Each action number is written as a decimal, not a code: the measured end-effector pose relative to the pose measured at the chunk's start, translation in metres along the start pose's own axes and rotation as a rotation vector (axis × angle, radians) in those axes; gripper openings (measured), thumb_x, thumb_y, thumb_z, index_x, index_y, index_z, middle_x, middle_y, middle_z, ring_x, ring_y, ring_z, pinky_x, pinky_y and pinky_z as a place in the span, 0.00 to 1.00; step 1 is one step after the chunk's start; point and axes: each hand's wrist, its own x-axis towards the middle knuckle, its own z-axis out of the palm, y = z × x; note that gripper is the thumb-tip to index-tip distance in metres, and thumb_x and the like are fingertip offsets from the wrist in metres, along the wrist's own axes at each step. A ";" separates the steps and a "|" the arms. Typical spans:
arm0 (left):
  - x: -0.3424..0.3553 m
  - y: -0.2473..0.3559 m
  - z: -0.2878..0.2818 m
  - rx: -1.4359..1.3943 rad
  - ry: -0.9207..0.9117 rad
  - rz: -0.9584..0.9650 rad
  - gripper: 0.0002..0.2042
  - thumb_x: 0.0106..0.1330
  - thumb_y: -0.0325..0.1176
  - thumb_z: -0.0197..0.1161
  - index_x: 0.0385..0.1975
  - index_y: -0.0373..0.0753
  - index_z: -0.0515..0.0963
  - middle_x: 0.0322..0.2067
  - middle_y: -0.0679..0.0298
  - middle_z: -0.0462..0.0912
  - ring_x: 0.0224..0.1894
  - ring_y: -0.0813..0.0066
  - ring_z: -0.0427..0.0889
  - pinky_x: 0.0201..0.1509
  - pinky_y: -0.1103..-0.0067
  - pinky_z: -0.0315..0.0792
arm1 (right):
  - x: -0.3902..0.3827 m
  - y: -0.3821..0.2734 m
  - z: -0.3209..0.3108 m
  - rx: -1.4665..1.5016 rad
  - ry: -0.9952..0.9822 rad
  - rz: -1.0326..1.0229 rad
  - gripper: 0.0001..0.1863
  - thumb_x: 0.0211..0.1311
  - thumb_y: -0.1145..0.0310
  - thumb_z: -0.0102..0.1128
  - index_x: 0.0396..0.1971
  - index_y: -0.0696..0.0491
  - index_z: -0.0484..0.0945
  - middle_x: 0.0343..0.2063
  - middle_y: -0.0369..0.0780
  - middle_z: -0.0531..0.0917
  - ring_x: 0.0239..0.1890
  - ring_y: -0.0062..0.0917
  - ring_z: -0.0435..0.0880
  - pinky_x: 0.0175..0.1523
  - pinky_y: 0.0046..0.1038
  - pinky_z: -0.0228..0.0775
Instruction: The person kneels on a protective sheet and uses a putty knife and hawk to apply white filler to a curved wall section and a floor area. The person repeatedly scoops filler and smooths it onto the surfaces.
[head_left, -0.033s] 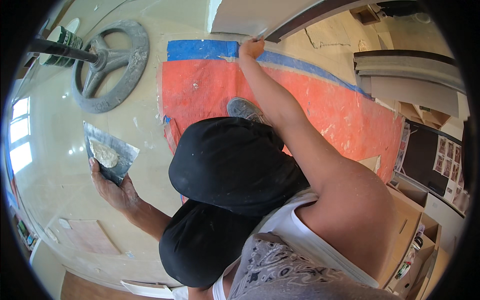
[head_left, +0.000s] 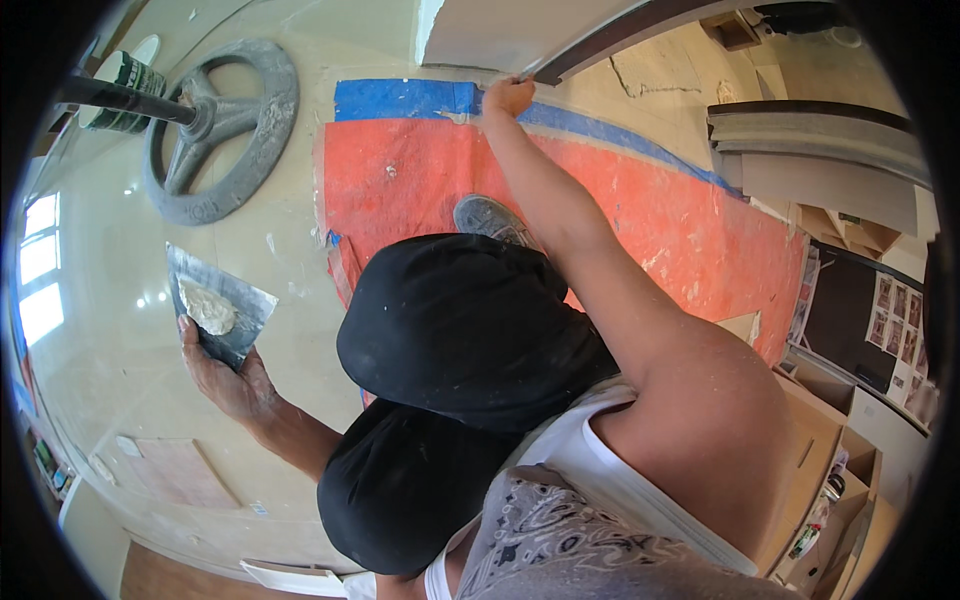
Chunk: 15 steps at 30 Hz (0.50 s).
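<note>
Left hand (head_left: pixel 238 388): at the left of the view, closed on the lower edge of a flat, grey metal plate (head_left: pixel 252 318). Thumb and fingers lie at separate points along that edge. A lump of white paste (head_left: pixel 208 308) sits on the plate's face; pale smears mark the hand.

Right hand (head_left: pixel 510 97): arm stretched far forward, fingers drawn together at the foot of a grey wall panel (head_left: pixel 520 32), next to the near end of a dark trim strip (head_left: pixel 610 40). Cannot tell whether the fingers clamp a tool; the hand covers that spot.

Beneath the right hand: blue tape (head_left: pixel 400 99), running along the edge of a red floor sheet (head_left: pixel 400 165). The sheet is speckled with white. A grey shoe (head_left: pixel 488 217) rests on it, in front of bent knees in black trousers (head_left: pixel 450 330).

Beyond the left hand, farther forward: a dusty, spoked wheel-shaped base (head_left: pixel 280 110) with a dark post (head_left: pixel 130 100) rising from its hub. A dark green tub (head_left: pixel 125 75) stands behind the post. Nearer the person, a pinkish square board (head_left: pixel 187 474) lies on the pale, glossy floor (head_left: pixel 300 265).

Right margin: open wooden drawers (head_left: pixel 815 400).
</note>
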 end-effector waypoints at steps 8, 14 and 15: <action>0.010 -0.007 -0.004 0.006 0.015 0.003 0.18 0.63 0.35 0.62 0.47 0.29 0.72 0.45 0.57 0.77 0.44 0.70 0.78 0.42 0.75 0.76 | 0.021 -0.026 -0.008 -0.079 -0.020 0.107 0.22 0.63 0.76 0.43 0.57 0.60 0.66 0.55 0.50 0.68 0.51 0.45 0.71 0.57 0.41 0.64; 0.012 -0.007 -0.007 0.010 0.021 0.000 0.19 0.62 0.35 0.62 0.48 0.29 0.72 0.47 0.57 0.75 0.47 0.69 0.77 0.44 0.72 0.77 | 0.030 -0.033 0.000 0.010 -0.022 0.050 0.25 0.60 0.78 0.48 0.59 0.62 0.61 0.55 0.50 0.64 0.52 0.44 0.70 0.55 0.36 0.66; 0.013 -0.008 -0.006 0.004 0.015 0.000 0.19 0.62 0.35 0.62 0.48 0.30 0.72 0.47 0.57 0.75 0.48 0.69 0.76 0.44 0.73 0.76 | 0.035 -0.030 0.006 0.059 -0.010 0.033 0.26 0.60 0.78 0.50 0.59 0.62 0.60 0.55 0.51 0.64 0.52 0.44 0.70 0.55 0.35 0.67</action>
